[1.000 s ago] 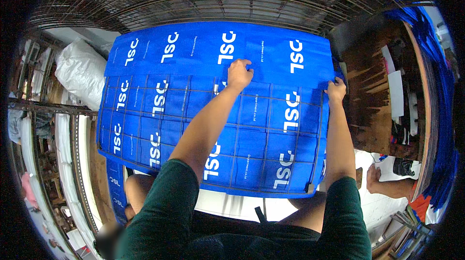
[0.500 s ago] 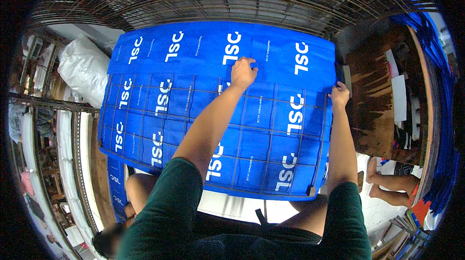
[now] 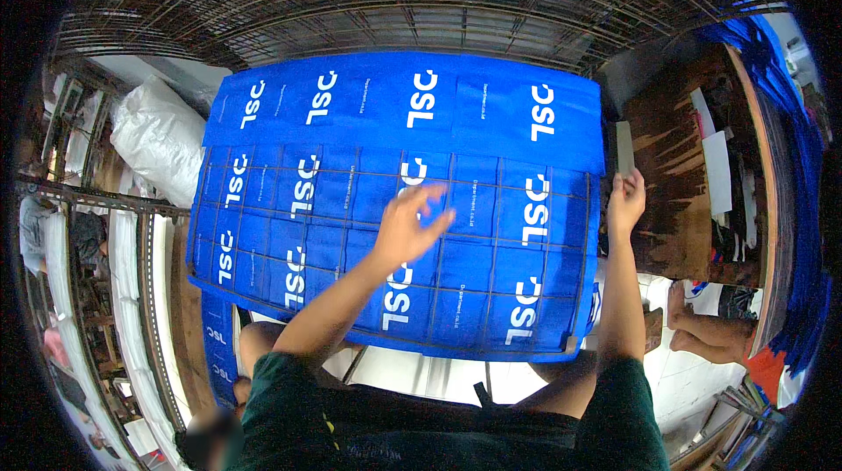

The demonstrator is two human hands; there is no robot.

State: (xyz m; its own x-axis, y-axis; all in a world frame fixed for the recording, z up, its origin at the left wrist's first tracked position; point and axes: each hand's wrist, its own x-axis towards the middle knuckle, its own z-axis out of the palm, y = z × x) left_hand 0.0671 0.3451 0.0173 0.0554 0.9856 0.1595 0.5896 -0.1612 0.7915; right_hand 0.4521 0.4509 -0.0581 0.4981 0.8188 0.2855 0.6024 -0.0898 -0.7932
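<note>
Blue fabric sheets (image 3: 386, 124) with white lettering lie in rows in front of me. Thin dark wires of a grid (image 3: 474, 236) cross the nearer rows; over the far row no wires show. My left hand (image 3: 412, 224), slightly blurred, hovers above the middle of the fabric with fingers and thumb apart, holding nothing. Just beyond the fabric's right edge is my right hand (image 3: 626, 199), its fingers closed near the lower end of a narrow pale strip (image 3: 624, 146). Whether they grip that strip I cannot tell.
Stacked wire racks (image 3: 403, 6) rise across the far side. A white plastic bag (image 3: 158, 142) bulges at the left. On the right stand a stained wooden board (image 3: 662, 208) and a heap of blue fabric (image 3: 802, 199). Another person's legs (image 3: 710, 328) stretch in at the lower right.
My left hand has come off the far fabric row and drawn back toward me and left. My right hand has moved off the fabric's right edge, slightly right and nearer me.
</note>
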